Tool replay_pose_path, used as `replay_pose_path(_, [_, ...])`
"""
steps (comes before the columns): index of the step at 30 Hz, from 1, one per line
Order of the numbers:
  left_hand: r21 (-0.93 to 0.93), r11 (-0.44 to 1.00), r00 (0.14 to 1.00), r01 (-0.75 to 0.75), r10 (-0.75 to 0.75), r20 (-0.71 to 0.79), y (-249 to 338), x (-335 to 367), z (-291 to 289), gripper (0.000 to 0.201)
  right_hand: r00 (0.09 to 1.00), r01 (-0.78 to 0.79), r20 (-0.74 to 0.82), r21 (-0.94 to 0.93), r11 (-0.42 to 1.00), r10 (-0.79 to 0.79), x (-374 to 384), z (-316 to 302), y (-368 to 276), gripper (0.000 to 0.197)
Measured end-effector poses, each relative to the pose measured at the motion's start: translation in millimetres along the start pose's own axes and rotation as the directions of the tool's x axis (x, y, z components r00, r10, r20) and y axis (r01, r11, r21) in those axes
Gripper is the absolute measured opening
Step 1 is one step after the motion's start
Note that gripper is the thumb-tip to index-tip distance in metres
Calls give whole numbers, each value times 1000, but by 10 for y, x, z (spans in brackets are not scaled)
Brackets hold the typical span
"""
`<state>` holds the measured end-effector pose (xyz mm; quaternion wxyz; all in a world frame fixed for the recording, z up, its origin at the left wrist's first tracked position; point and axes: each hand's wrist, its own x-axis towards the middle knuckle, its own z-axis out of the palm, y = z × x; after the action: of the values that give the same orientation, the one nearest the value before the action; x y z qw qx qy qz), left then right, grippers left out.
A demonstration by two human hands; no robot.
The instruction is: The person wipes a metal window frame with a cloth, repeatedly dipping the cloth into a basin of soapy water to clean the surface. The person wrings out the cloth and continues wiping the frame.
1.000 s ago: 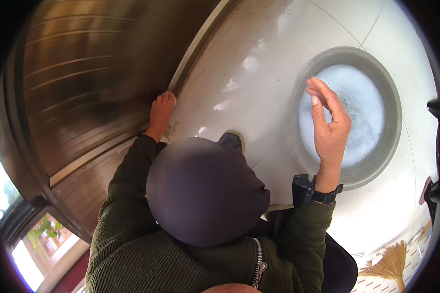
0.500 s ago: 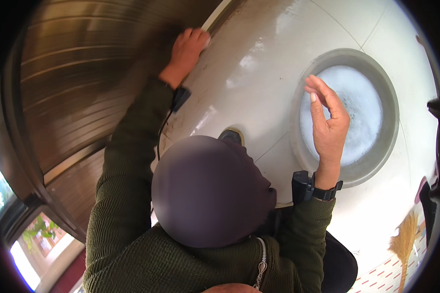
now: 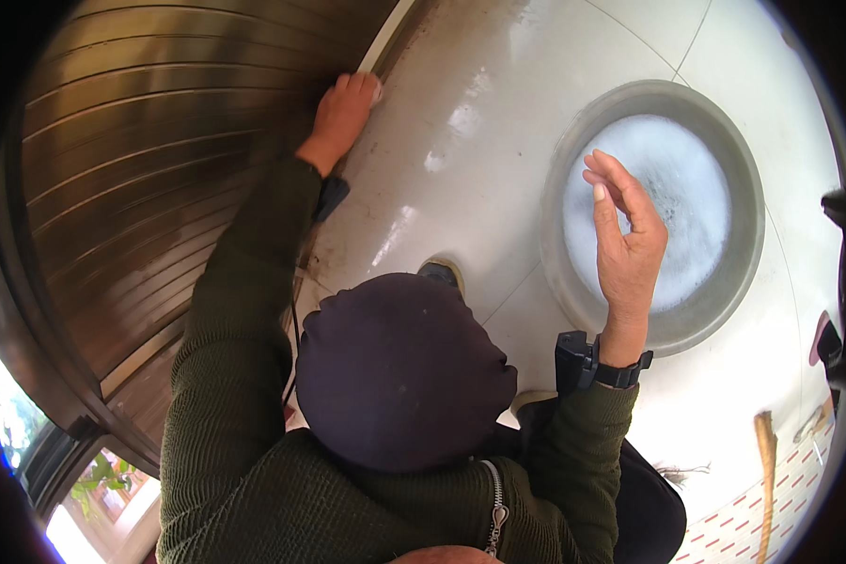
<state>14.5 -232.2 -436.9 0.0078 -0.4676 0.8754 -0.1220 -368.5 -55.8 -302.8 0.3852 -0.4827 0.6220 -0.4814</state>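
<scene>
My left hand (image 3: 340, 117) is closed at the lower edge of a brown slatted panel (image 3: 150, 141). A small whitish bit shows at its fingertips; what it is I cannot make out. Over a grey round basin (image 3: 747, 254) my right hand (image 3: 632, 230) hovers with nothing in it, its fingers bent and the thumb apart from them. White foamy water (image 3: 696, 202) fills much of the basin, partly hidden behind that hand. Both wrists carry black straps.
A pale tiled floor (image 3: 498, 141) spreads between panel and basin. One dark shoe (image 3: 442, 273) shows beyond a dark rounded cloth shape (image 3: 404, 371). At the lower right, a broom (image 3: 766, 470) lies by a red-dashed mat (image 3: 733, 526). A window (image 3: 89, 498) is at the lower left.
My left hand has slid a little left and nearer along the panel's edge. My right hand keeps its pose over the basin. The whole view has shifted slightly.
</scene>
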Motion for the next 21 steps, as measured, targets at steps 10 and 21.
replay_pose_path(10, [113, 975, 969, 191, -206, 138, 227, -2262, -365, 32, 988, 92, 120, 40, 995, -97, 62, 49, -35, 31])
replay_pose_path(21, [-8, 979, 977, 206, -205, 65, 232, -2135, -543, 37, 991, 93, 89, 61, 994, -98, 28, 74, -19, 28])
